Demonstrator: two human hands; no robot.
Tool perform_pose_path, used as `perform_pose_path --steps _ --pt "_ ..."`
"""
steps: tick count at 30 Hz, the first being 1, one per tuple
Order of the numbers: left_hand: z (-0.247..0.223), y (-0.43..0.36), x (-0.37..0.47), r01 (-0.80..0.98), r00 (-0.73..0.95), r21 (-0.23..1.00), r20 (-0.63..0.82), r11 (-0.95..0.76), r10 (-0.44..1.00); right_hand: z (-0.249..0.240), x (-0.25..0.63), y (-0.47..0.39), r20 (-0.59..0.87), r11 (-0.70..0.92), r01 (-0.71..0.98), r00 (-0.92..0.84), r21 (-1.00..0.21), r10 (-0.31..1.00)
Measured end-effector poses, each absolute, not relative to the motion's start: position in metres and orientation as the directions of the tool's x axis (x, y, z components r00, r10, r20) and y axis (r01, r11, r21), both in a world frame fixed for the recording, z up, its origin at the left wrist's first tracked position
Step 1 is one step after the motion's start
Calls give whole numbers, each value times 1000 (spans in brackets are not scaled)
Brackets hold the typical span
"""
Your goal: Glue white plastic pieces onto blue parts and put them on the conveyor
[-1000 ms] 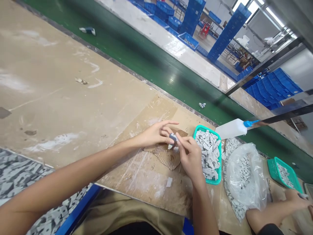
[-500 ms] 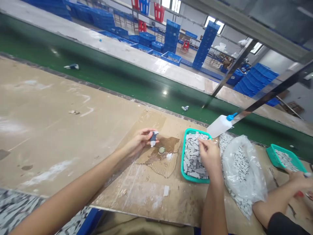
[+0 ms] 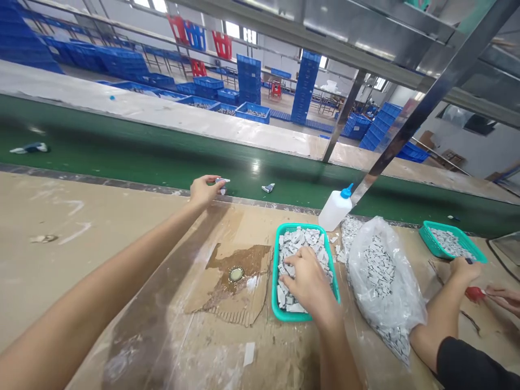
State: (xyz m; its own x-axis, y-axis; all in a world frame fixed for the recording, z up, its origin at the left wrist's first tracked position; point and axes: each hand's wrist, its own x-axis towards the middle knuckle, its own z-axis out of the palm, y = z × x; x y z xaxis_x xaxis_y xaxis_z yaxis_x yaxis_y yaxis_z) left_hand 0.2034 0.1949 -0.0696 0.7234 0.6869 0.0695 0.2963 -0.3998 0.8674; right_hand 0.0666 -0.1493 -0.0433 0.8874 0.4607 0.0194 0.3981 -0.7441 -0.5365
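My left hand reaches to the near edge of the green belt, pinching a small blue and white piece between thumb and fingers. My right hand is over a teal basket filled with light grey pieces. Its fingers are spread and curved down onto the pieces, with nothing visibly held. Left of the basket, a round cap-like disc lies on a torn, stained cardboard sheet. Another small blue and white piece lies on the belt, right of my left hand.
A white bottle with blue nozzle stands behind the basket. Right of it lies a clear bag of small pieces. Another person's hands are near a second teal basket. A metal post rises beyond the belt.
My left hand has moved forward from above the cardboard to the belt with the blue and white piece. My right hand's fingers have spread over the basket. The view has shifted right.
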Motion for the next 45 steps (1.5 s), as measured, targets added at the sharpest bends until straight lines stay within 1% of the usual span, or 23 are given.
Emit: perform_pose_path --steps 2,5,7,8,9,11,13,15,18,24,30,32,34,38,42,45 --pt "-70 201 224 345 679 840 84 -418 729 -46 67 -144 46 -754 405 893 -517 448" --pt "-69 201 241 398 652 802 94 -445 753 -48 67 -137 98 -764 416 899 -493 426" --pt "-68 194 246 431 613 770 132 -470 779 -49 68 -135 116 -766 396 911 -506 395" --pt "-69 189 248 438 602 741 179 -509 778 -49 68 -134 118 -755 385 916 -531 384" --pt "-71 182 250 431 614 701 234 -569 754 -49 68 -133 118 -735 377 918 -564 379" --pt "-76 166 256 372 701 605 315 -704 640 -47 69 -133 112 -683 370 913 -630 392" --pt "-84 150 262 277 815 543 304 -793 493 -45 71 -134 94 -642 360 907 -677 410" --pt "-94 137 269 226 878 547 245 -806 412 -44 73 -136 66 -608 335 905 -720 420" --pt "-105 130 274 203 906 560 203 -803 370 -45 79 -137 59 -546 304 906 -780 420" --pt "-101 152 262 126 902 616 255 -778 348 -53 87 -136 202 -435 346 917 -831 344" --pt "-94 173 235 24 909 684 288 -729 300 -58 88 -135 204 -355 310 930 -882 307" --pt "-94 177 227 14 904 703 295 -711 310 -60 89 -134 212 -361 308 936 -880 280" --pt "-93 181 221 11 888 714 315 -700 335 -63 90 -133 250 -376 338 932 -863 263" --pt "-89 189 215 43 826 762 337 -646 452 -71 96 -130 308 -384 385 919 -839 247" --pt "-85 198 212 142 732 866 233 -479 640 -81 101 -129 292 -374 353 933 -858 210" --pt "-81 207 205 193 656 912 155 -362 739 -85 103 -129 303 -373 362 930 -854 209"
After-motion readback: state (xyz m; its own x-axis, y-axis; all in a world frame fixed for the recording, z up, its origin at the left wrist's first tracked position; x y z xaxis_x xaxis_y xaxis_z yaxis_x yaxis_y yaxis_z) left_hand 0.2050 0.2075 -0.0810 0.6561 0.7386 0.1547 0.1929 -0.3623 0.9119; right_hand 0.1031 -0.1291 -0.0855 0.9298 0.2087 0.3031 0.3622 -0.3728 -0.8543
